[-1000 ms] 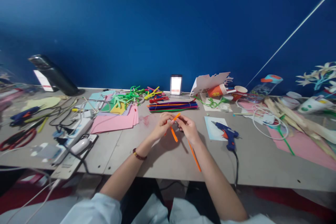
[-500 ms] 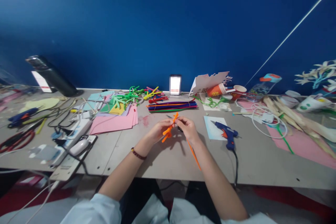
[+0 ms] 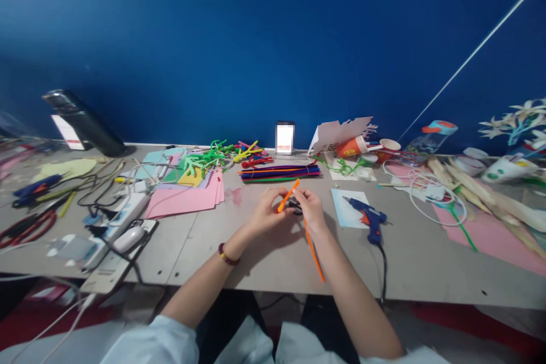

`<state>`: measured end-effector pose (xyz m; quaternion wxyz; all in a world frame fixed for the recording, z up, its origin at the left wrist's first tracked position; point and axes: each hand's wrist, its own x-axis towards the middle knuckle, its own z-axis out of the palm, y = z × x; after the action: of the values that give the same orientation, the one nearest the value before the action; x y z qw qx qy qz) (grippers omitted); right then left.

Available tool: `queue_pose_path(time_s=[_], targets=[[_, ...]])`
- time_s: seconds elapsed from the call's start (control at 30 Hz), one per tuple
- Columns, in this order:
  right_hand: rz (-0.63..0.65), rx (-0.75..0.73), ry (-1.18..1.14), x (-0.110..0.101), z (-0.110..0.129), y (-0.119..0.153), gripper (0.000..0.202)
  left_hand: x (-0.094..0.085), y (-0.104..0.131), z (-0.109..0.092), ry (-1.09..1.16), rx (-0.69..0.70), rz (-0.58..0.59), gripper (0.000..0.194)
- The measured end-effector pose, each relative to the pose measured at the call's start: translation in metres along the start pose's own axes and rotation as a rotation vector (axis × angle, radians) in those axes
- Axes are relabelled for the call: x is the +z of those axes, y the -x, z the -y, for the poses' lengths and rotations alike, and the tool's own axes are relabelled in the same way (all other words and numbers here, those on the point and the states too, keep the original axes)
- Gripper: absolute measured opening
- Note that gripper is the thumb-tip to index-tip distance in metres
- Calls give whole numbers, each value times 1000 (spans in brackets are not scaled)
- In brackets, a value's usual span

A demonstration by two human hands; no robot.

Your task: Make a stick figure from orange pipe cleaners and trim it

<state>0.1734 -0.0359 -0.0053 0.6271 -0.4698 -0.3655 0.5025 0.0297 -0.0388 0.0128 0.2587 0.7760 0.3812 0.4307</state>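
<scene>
Both hands are close together over the middle of the table. My left hand (image 3: 268, 210) is closed on an orange pipe-cleaner piece (image 3: 288, 195), whose upper end slants up to the right. Beside it, my right hand (image 3: 310, 207) pinches the orange pipe cleaner, and a long strand (image 3: 313, 250) hangs from it toward the table's front edge. Dark scissors (image 3: 294, 205) show between the hands, partly hidden by the fingers. Behind them lies a bundle of coloured pipe cleaners (image 3: 279, 173).
A blue glue gun (image 3: 372, 219) lies right of my hands, partly on a light blue card (image 3: 341, 213). Pink paper (image 3: 183, 200) and a power strip (image 3: 119, 222) are at left. A phone (image 3: 285, 137) stands against the blue wall.
The orange piece has turned, and its lower part is now hidden by my left hand. My left wrist has shifted slightly right. More of the dark scissors shows between the hands.
</scene>
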Motion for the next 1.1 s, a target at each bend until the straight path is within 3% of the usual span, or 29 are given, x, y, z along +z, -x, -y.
queue_pose_path(time_s=[0.07,0.17,0.47,0.73,0.9,1.1], targets=[[24,-20,35,0,-1,0,31,3,0,0,-141,1,-73,18],[76,-48,95,0,0,1,30,3,0,1,-242,-4,-146,21],[196,-21,179,2,11,6,30,2,-1,5,-126,-9,-203,24],[270,-56,185,-1,11,4,26,-7,-5,7,676,-488,54,20],[318,-11,125,1,16,6,28,-12,-4,11,967,-720,242,16],[353,30,49,2,16,9,26,-9,-3,11,1113,-738,275,14]])
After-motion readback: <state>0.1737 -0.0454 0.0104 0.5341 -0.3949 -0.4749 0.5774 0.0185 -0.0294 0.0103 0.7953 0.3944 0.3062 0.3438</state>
